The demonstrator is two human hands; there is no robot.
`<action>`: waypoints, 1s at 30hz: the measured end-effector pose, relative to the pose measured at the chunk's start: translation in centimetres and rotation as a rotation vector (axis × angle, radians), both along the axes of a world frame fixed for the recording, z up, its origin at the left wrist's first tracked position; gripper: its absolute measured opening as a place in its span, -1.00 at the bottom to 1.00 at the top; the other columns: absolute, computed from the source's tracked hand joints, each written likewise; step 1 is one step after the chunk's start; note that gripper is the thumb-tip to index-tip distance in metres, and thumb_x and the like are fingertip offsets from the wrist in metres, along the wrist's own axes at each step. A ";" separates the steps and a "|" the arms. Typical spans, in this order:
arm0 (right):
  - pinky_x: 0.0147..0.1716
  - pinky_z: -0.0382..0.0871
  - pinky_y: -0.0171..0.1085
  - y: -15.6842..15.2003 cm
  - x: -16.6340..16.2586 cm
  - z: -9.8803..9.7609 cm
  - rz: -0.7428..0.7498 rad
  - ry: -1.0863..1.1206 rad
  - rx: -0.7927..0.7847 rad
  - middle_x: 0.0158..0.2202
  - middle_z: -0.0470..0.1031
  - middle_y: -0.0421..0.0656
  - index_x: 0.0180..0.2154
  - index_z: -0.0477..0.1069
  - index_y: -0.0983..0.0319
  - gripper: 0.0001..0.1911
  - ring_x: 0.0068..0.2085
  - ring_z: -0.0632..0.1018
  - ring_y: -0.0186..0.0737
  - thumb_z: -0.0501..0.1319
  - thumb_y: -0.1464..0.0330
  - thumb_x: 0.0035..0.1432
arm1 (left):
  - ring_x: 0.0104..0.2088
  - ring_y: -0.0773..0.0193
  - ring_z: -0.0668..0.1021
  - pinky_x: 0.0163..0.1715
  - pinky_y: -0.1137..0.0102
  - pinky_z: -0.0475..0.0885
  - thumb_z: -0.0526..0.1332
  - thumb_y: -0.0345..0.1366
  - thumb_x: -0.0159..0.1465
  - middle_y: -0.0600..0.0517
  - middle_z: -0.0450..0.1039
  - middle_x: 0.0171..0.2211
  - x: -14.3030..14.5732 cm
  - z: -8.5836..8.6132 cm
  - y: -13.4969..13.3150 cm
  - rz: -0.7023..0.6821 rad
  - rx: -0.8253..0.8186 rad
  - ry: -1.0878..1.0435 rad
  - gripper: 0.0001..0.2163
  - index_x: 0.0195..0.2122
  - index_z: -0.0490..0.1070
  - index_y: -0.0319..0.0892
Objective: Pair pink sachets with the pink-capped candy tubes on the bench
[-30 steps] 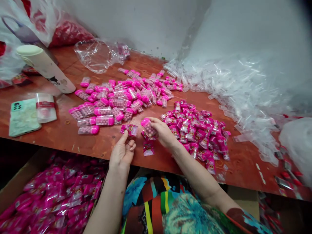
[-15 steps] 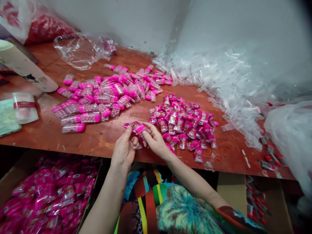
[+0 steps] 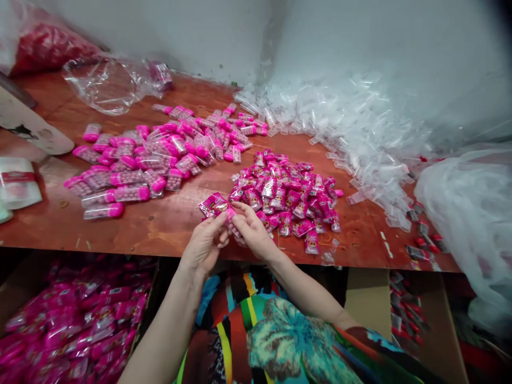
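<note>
Both hands meet just above the table's front edge, around one small clear bottle [image 3: 233, 228] of pink candy balls with a pink printed wrapper [image 3: 212, 205] at its upper end. My left hand [image 3: 205, 242] pinches the bottle and wrapper between thumb and fingers. From the other side, my right hand [image 3: 253, 233] is closed on the same bottle, its fingertips partly hiding it. To the right of the hands lies a heap of pink printed packets [image 3: 284, 194]. Farther left is a spread of candy bottles with pink caps [image 3: 132, 177].
Clear plastic pieces [image 3: 340, 122] are heaped along the wall, with a translucent bag [image 3: 472, 208] at right. A carton below left holds pink packets [image 3: 80, 320]; another carton [image 3: 368, 304] is below right. A pale cup [image 3: 32, 120] lies at left on the red-brown table [image 3: 180, 213].
The camera view has shifted, so the table things appear farther left. The wrapper now stands out more flatly above my left thumb, and the bottle's pink balls show between my hands.
</note>
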State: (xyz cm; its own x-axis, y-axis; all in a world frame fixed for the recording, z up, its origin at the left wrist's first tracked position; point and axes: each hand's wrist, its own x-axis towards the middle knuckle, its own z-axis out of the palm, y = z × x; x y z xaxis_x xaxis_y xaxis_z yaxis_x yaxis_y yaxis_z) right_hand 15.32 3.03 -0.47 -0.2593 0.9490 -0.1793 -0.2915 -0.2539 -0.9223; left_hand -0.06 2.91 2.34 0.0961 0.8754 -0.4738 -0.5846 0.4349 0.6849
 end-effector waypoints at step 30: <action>-0.61 0.04 -0.36 -0.7 1.7 -1.2 0.054 -0.008 -0.041 -0.51 0.35 -0.52 0.40 0.34 0.06 -0.19 -0.64 0.19 -0.38 0.55 -0.21 0.47 | -0.61 0.44 0.31 -0.60 0.45 0.08 0.77 0.12 0.20 0.12 0.45 -0.56 1.8 -1.4 -1.6 -0.046 0.029 0.139 -0.47 -0.38 0.53 -0.12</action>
State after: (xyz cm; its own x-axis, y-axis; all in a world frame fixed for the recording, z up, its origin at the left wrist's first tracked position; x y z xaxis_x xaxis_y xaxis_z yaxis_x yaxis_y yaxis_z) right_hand 17.02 2.35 -1.65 -0.3085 0.9255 -0.2198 -0.2693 -0.3066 -0.9130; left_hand 1.70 1.31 0.95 0.0718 0.8853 -0.4595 -0.4632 0.4376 0.7707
